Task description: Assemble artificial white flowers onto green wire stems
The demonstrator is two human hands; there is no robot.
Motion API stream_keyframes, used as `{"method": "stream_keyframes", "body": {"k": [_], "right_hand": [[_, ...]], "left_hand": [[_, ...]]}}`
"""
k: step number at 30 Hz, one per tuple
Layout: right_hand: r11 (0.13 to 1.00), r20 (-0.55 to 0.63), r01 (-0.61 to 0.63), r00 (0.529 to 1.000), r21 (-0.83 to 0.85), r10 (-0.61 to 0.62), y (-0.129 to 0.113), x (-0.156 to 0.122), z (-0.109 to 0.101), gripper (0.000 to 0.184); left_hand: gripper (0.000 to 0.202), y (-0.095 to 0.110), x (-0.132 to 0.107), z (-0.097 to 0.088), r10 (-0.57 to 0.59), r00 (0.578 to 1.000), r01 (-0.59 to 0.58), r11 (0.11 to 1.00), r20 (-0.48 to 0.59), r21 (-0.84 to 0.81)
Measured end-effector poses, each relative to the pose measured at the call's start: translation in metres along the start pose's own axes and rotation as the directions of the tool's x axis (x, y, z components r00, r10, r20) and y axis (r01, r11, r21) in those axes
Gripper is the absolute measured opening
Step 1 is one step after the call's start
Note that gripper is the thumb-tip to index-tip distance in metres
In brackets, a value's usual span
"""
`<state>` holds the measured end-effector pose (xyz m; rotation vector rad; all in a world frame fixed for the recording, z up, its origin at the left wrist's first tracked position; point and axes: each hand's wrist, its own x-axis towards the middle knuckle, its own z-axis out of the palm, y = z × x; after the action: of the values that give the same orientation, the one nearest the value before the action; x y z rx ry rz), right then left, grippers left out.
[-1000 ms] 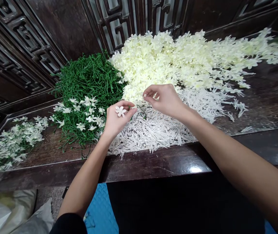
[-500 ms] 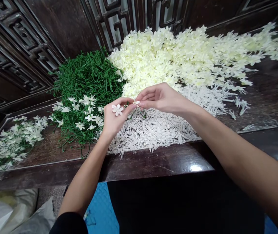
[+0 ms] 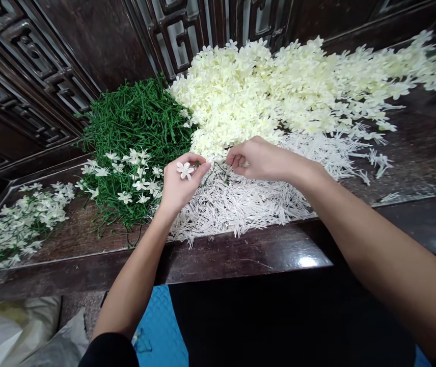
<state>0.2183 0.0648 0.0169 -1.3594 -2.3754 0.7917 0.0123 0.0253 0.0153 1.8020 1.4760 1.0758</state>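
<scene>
My left hand [image 3: 182, 181] is closed, thumb and forefinger pinched on a green plastic stem [image 3: 218, 167] that reaches out to the right. A white artificial flower [image 3: 185, 171] shows on the back of that hand, by the base of the thumb. My right hand [image 3: 254, 159] hovers just right of the stem with its fingers curled in; whether something small is in them is hidden. Below both hands spreads a pile of thin white stamen pieces [image 3: 241, 204]. Behind them is a heap of cream-white petal pieces [image 3: 237, 102].
A mound of green stems [image 3: 137, 114] lies left of the petals, with several assembled white flowers [image 3: 137, 176] on its front. More flowers [image 3: 19, 221] lie at the far left of the dark wooden bench [image 3: 233, 262]. Carved wooden panels [image 3: 99, 41] rise behind.
My right hand has drawn away to the right from the left fingertips. The small white blossom piece between the fingertips is no longer visible there. My left hand has barely moved.
</scene>
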Motion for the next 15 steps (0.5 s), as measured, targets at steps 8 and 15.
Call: {"method": "stream_keyframes", "body": {"k": [8,15], "right_hand": [[0.998,-0.020,0.029,0.999,-0.059,-0.031,0.0011,-0.0001,-0.0011,0.034],[0.999,-0.029,-0.028,0.999,-0.042,0.027,0.0012,-0.0009,-0.0002,0.040]], "left_hand": [[0.016,-0.0044,0.0011,0.0003,0.027,1.000,-0.026,0.999,0.011,-0.045],[0.012,-0.0022,0.0011,-0.0016,0.039,0.998,-0.038,0.999,0.049,-0.025]]}}
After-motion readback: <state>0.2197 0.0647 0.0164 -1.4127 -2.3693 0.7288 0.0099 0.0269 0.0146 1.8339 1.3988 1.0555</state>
